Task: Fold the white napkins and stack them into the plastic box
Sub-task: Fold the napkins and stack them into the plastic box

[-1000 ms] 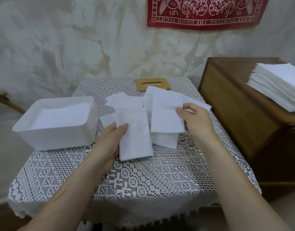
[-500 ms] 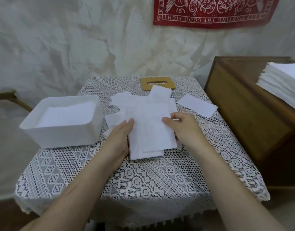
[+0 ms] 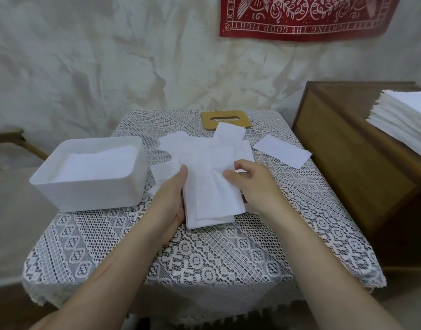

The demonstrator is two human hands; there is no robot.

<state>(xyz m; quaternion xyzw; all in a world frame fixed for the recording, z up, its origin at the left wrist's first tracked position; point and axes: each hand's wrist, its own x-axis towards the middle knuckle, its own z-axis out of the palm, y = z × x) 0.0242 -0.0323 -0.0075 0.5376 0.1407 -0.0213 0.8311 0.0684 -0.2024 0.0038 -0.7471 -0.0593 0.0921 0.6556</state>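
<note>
A small pile of folded white napkins [image 3: 210, 196] lies in the middle of the lace-covered table [image 3: 204, 253]. My left hand [image 3: 170, 198] holds the pile along its left edge, thumb on top and fingers underneath. My right hand [image 3: 249, 184] pinches the top napkin at its right edge. More loose white napkins [image 3: 181, 148] lie behind the pile, and a single one [image 3: 282, 151] rests to the right. The white plastic box [image 3: 90, 189] stands at the left of the table with folded napkins [image 3: 97, 163] inside.
A wooden lid with a slot [image 3: 226, 118] lies at the table's far edge. A wooden cabinet [image 3: 352, 148] stands to the right, carrying a tall stack of white napkins [image 3: 404, 122]. A wall with a red banner [image 3: 302, 17] is behind.
My right hand brought its napkin left and laid it on the napkin held by my left hand. Both hands now hold one pile together. The view has moved closer.
</note>
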